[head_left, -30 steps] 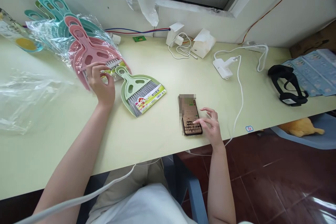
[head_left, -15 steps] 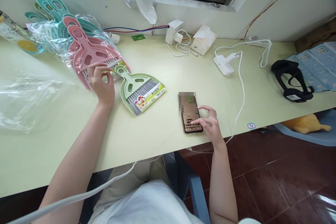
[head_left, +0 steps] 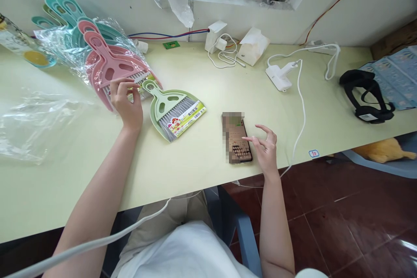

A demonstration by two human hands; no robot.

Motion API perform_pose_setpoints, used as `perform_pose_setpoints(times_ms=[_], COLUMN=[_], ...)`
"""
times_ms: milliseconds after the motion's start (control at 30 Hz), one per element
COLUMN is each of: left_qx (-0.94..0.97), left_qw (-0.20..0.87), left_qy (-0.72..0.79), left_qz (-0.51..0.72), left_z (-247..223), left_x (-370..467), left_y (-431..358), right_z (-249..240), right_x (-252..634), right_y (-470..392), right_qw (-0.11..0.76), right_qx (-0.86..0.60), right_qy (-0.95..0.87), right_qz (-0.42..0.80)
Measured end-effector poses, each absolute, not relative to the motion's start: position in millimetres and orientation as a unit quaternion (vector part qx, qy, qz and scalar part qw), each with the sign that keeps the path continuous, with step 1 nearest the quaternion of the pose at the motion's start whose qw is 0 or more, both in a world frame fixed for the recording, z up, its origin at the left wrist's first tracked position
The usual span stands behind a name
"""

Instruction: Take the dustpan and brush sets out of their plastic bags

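My left hand (head_left: 127,105) rests on the table, fingers loosely bent and apart with nothing visible in them. It lies against the lower edge of a pink dustpan and brush set (head_left: 114,67). Just right of it is a light green dustpan with its brush (head_left: 177,110), grey-bristled and wrapped with a printed label. A phone (head_left: 239,141) lies flat near the front edge, its keyboard lit and part of the screen blurred out. My right hand (head_left: 267,147) is open beside the phone, thumb reaching over the screen and index finger curved above.
Teal dustpans (head_left: 67,11) in clear plastic lie behind the pink ones. A plastic bag (head_left: 35,126) is at left. A white adapter (head_left: 279,79) with its cable, a coiled charger cord (head_left: 226,56) and a black strap device (head_left: 366,95) are toward the back and right.
My right hand has shifted slightly right and up, its index finger lifting away from the phone's edge. My left hand has stayed in place. The camera view has moved a little.
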State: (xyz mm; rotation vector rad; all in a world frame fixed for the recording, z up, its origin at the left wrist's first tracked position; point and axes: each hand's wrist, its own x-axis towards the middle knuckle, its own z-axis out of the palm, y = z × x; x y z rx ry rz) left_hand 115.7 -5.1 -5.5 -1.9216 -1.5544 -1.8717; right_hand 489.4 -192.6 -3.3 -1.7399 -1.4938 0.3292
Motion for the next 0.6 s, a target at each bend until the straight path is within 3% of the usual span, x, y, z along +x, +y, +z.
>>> perform_pose_setpoints(times_ms=[233,600], left_qx=[-0.618,-0.633], left_qw=[0.009,-0.001], left_qy=[-0.520,-0.511], left_qz=[-0.590,-0.582], left_z=[-4.5,-5.3], left_x=[116.9,117.5], left_y=[-6.0,-7.1], right_z=[0.5,5.4], right_x=[488.1,486.0], right_y=[-195.0,-196.3], right_qw=[0.427,0.383], right_qx=[-0.675,-0.644], right_qy=[-0.587,-0.640], right_qz=[0.132,0.169])
